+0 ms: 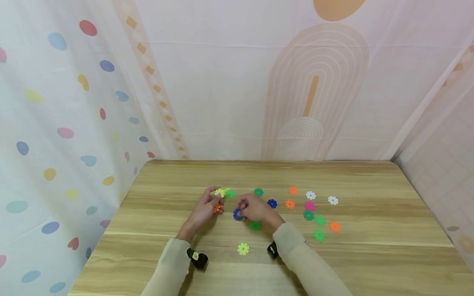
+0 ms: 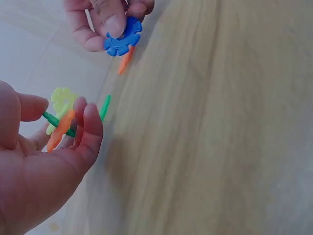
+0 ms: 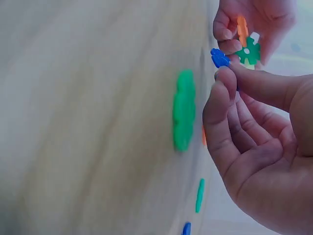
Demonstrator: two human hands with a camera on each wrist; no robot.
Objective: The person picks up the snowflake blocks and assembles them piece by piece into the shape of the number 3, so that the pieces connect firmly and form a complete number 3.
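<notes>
The left hand [image 1: 205, 207] pinches a small cluster of joined snowflake discs [image 2: 61, 117], yellow, green and orange, just above the wooden table [image 1: 370, 255]. The right hand [image 1: 255, 209] grips a blue snowflake disc [image 2: 122, 38] between thumb and fingers, close beside the cluster. These look like light, stiff plastic pieces, best held by their flat faces so the notched rim stays free. Loose discs [image 1: 314, 211] lie to the right; the table's near and far parts offer open room.
</notes>
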